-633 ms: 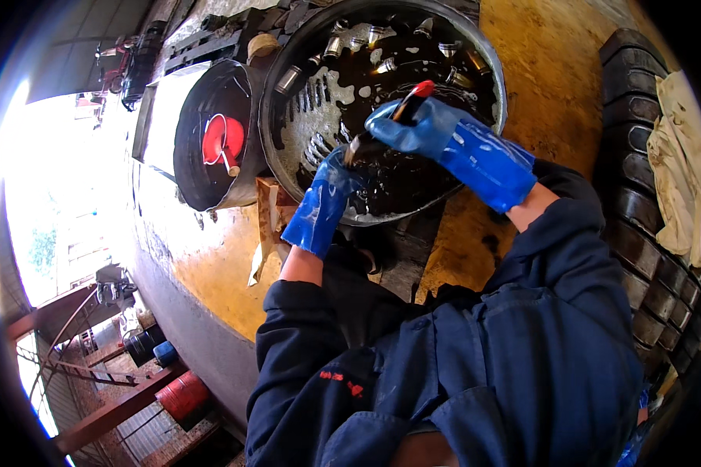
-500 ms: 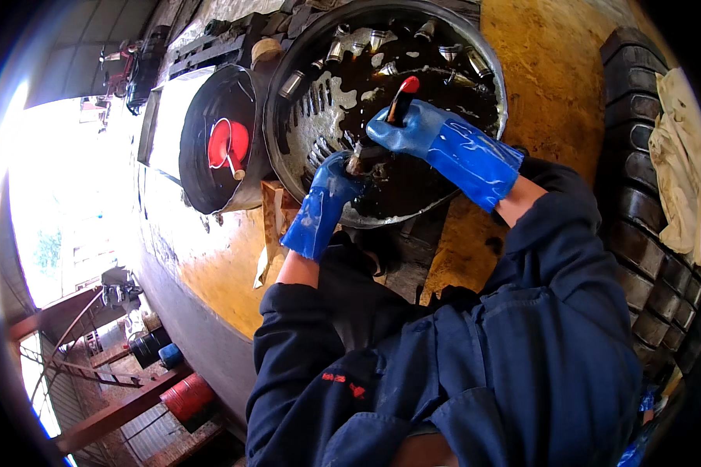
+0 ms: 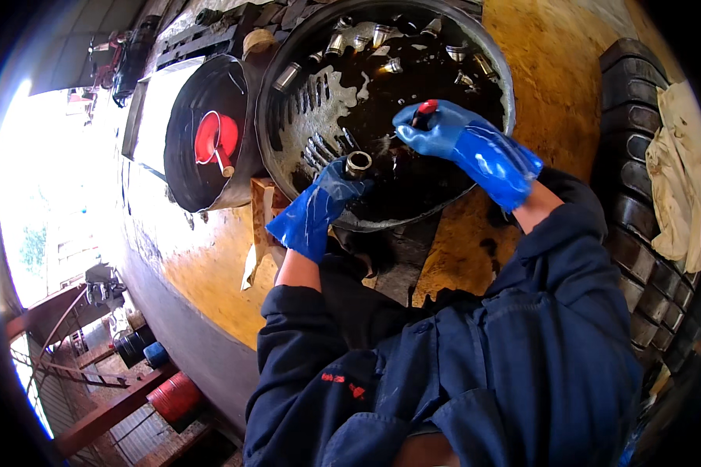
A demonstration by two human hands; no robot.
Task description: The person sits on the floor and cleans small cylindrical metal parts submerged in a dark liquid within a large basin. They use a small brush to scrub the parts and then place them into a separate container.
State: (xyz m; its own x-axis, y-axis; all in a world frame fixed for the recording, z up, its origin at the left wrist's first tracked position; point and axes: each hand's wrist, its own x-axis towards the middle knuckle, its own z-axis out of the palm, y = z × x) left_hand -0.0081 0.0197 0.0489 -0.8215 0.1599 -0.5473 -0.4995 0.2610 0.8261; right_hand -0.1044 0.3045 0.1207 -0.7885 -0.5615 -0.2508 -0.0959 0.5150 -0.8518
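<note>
Mid-frame, the left hand (image 3: pixel 331 184) grips a metal sleeve (image 3: pixel 358 174), the right hand (image 3: pixel 438 129) a red-tipped handle (image 3: pixel 427 107), above a basin (image 3: pixel 510 101), likely so drips fall inside.

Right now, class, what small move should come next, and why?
Probably bring the red-ended tool across to the metal sleeve: the right hand grips the tool apart from the sleeve, which the left hand holds with its open end facing the camera.

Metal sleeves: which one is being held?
The metal sleeve in the left hand, its open round end facing the camera. The other sleeves sit unheld, farther off in the dark liquid of the round basin.
</note>
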